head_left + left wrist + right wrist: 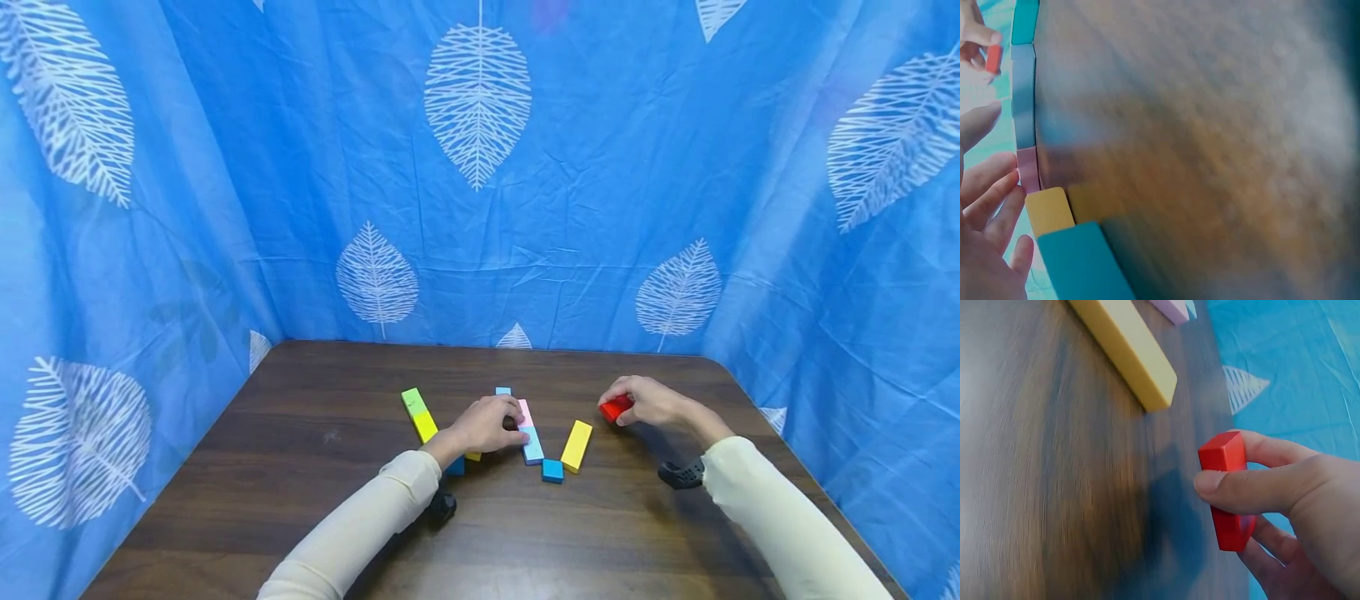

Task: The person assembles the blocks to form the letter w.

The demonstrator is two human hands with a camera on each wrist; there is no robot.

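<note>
In the head view, my right hand holds a red block at the right of the table. The right wrist view shows the thumb and fingers pinching this red block above the wood. My left hand is at the middle, its fingers extended by a pink block and its thumb near a light blue block. In the left wrist view the fingertips reach the pink block. A small blue block lies near a yellow block between the hands.
Left of the left hand, a green block and a yellow block lie end to end. A blue block is partly hidden by the left wrist. Blue leaf-print cloth hangs behind the brown table.
</note>
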